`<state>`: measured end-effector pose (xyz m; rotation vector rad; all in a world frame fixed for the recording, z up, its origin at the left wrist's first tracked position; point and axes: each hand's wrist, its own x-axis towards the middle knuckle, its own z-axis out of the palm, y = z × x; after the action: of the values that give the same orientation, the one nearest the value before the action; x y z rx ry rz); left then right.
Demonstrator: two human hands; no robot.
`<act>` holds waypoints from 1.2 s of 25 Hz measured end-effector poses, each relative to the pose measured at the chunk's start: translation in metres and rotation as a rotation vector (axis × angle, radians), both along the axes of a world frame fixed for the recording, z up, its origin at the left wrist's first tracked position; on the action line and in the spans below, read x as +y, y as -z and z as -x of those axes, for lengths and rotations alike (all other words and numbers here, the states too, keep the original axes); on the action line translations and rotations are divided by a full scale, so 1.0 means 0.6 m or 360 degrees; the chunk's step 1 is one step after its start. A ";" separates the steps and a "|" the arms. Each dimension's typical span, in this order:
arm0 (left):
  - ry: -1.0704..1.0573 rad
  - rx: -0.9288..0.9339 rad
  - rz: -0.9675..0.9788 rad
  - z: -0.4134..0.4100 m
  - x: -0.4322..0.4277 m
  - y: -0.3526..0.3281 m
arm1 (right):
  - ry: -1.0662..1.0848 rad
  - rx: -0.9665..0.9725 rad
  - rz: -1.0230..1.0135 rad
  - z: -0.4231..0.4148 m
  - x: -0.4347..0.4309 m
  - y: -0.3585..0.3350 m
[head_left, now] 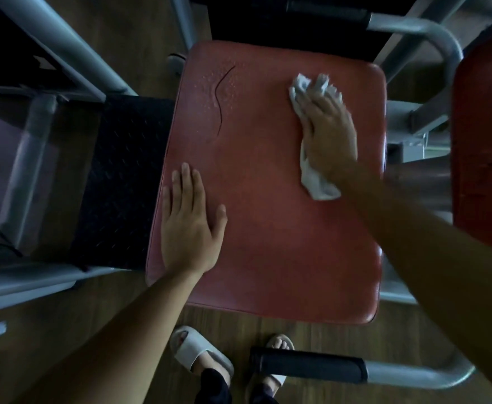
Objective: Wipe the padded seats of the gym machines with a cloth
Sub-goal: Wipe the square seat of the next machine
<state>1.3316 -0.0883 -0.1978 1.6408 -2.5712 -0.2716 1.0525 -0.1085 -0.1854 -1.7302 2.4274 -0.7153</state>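
Wood-look flooring (pixel 233 319) runs under everything, dark brown planks, and the whole room is pretty dim. Grey metal frame tubes (pixel 64 45) from the machine cross the left side and wrap around the right.

Smack in the middle is the red padded seat (pixel 268 223), a big rounded rectangle with a shiny vinyl skin. Just to its left sits a black tread plate (pixel 122 182) with a diamond pattern, touching the seat's edge as far as I can tell. On the far right there's a second red pad (pixel 483 170), only partly in view. Down near my feet a black foam grip (pixel 309 364) sits on a bent grey bar.

My left hand (pixel 191 228) lies flat on the near-left part of the seat, fingers straight and together, thumb out, holding nothing. My right hand (pixel 330 132) is up at the far-right corner, fingers stretched out and pressing down on the white cloth (pixel 317 185). The cloth is crumpled under my palm, poking out past my fingertips and trailing back by my wrist.

I'm in pale slides (pixel 198 354), toes at the seat's near edge.

Far-left part of the seat has a long wavy crack (pixel 220 97) in the vinyl, with tiny droplets (pixel 207 91) beaded around it.
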 end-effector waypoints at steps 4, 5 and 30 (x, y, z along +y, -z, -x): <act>-0.0007 -0.0021 -0.0010 0.000 0.000 -0.004 | -0.0768 0.0044 0.0074 -0.092 0.140 0.021; -0.0010 -0.0026 -0.0019 -0.001 0.000 -0.005 | -0.0884 0.0332 -0.0026 -0.070 0.138 0.015; -0.0016 0.0113 -0.0016 -0.004 -0.002 0.002 | -0.0934 0.0467 -0.0367 -0.053 0.091 0.007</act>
<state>1.3337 -0.0895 -0.1991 1.6166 -2.5132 -0.3366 1.0841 -0.0538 -0.1898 -2.3926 1.8653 -0.1152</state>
